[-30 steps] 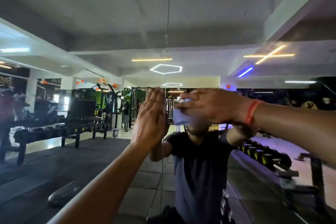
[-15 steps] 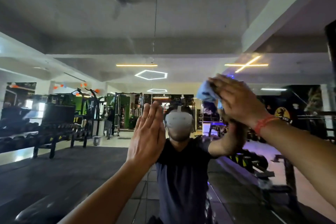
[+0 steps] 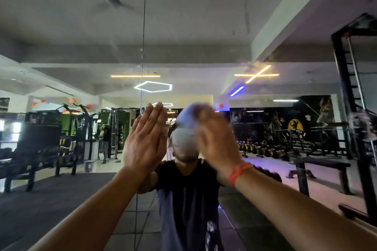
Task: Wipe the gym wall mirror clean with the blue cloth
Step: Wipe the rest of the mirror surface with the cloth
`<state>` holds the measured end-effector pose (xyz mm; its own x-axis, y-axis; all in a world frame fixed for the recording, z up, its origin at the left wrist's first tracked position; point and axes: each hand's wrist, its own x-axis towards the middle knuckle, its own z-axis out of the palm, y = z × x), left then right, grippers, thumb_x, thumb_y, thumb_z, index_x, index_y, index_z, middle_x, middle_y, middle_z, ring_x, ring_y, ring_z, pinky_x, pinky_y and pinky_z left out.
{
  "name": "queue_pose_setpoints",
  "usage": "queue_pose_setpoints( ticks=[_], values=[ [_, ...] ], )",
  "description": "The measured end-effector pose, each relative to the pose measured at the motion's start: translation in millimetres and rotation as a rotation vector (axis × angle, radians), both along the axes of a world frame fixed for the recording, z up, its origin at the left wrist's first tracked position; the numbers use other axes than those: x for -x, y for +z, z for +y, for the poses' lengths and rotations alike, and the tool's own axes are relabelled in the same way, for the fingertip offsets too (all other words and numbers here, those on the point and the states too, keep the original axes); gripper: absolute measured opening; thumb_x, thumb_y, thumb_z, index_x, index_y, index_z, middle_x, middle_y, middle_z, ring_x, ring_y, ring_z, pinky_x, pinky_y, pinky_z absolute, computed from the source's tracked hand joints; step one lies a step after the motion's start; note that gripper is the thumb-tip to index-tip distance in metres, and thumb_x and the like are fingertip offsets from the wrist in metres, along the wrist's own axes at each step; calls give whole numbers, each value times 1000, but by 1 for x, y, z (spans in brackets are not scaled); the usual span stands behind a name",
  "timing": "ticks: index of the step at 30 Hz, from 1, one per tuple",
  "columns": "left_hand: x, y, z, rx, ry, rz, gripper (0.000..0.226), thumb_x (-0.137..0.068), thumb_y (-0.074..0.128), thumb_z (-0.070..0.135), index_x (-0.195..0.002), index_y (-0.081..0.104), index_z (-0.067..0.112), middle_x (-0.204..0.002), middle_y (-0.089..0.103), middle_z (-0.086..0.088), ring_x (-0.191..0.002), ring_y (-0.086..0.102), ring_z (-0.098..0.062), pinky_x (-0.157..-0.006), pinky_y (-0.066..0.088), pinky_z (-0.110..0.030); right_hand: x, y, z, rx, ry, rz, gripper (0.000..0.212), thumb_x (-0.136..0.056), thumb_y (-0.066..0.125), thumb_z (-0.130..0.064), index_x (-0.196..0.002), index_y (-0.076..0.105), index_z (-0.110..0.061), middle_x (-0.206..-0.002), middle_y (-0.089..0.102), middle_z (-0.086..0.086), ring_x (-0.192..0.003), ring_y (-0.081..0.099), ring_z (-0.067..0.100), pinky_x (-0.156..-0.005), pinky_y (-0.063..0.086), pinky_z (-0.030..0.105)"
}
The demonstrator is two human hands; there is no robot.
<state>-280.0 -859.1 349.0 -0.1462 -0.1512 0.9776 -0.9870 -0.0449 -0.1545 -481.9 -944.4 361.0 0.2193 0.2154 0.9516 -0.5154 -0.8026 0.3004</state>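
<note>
Gym wall mirror (image 3: 204, 47), left hand (image 3: 145, 138) flat on it, blurred right hand (image 3: 216, 140) beside, blue cloth (image 3: 186, 118) under its fingers.

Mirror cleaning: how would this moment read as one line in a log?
step: wiping mirror | right hand: presses blue cloth on glass, blurred | left hand: flat, fingers straight, at the glass | seam: above left hand

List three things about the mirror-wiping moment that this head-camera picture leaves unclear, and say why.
1. Right hand: motion blur hides its finger pose.
2. Blue cloth: blurred and partly behind that hand, so its outline is unclear.
3. Mirror: the frame edges cut it off, so its extent is unknown.
</note>
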Motion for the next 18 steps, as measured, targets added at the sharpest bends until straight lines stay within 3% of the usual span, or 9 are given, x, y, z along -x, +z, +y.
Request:
queue_pose_setpoints(
  ticks=[2,4,7,10,11,13,15,16,18],
  values=[
    [-2,-2,-3,21,6,-27,57,-104,33,30,-160,31,19,-169,22,4,-158,13,-14,-125,25,-45,0,-4,0,275,-29,405,46,-96,61,-15,-140,60,-4,-148,56,12,-140,50,29,-116,42,46],
    [-2,-1,-5,53,-3,-12,55,-105,31,33,-159,36,19,-168,25,5,-157,16,-14,-125,26,-46,26,36,-16,466,-90,505,47,-95,62,-14,-141,58,-6,-146,58,11,-139,52,29,-111,46,45],
    [-1,-2,-7,81,-10,-6,56,-103,32,33,-157,38,20,-167,28,6,-157,18,-13,-126,24,-43,64,85,-37,251,-144,96,46,-98,47,-17,-141,57,-5,-148,56,12,-142,46,33,-111,45,51],
    [-1,-2,-7,90,-7,-11,57,-101,35,30,-157,39,20,-167,26,8,-157,17,-12,-127,18,-38,37,60,-27,-69,-44,-268,48,-98,48,-16,-144,56,-7,-152,52,13,-144,43,33,-116,40,52],
    [-2,-2,-7,98,-2,-12,57,-101,36,30,-157,39,20,-167,26,8,-157,18,-12,-127,16,-37,22,42,-22,-43,-14,-200,47,-96,50,-15,-142,58,-5,-150,54,16,-142,47,35,-116,40,52],
    [-2,-2,-9,117,4,-20,57,-100,40,28,-156,41,20,-166,27,7,-156,19,-13,-127,13,-34,14,11,-20,198,-35,181,43,-99,52,-14,-141,59,-3,-150,54,14,-142,48,34,-118,38,49],
    [-3,-1,-10,118,6,-24,57,-100,40,28,-156,41,19,-166,28,6,-156,19,-13,-127,12,-33,38,25,-26,430,-103,491,40,-103,50,-15,-141,58,-4,-151,53,9,-143,47,29,-118,39,44],
    [-3,-1,-10,118,1,-22,58,-100,40,29,-157,40,19,-166,28,5,-156,20,-13,-127,12,-34,50,39,-31,481,-149,544,40,-104,49,-16,-141,58,-4,-150,55,9,-142,49,29,-116,41,43],
    [-3,-1,-10,117,-8,-20,58,-100,37,30,-157,39,19,-166,28,5,-156,20,-14,-128,15,-37,70,67,-41,437,-194,398,46,-101,49,-17,-145,54,-5,-151,53,9,-143,48,29,-114,44,45]
  ],
)
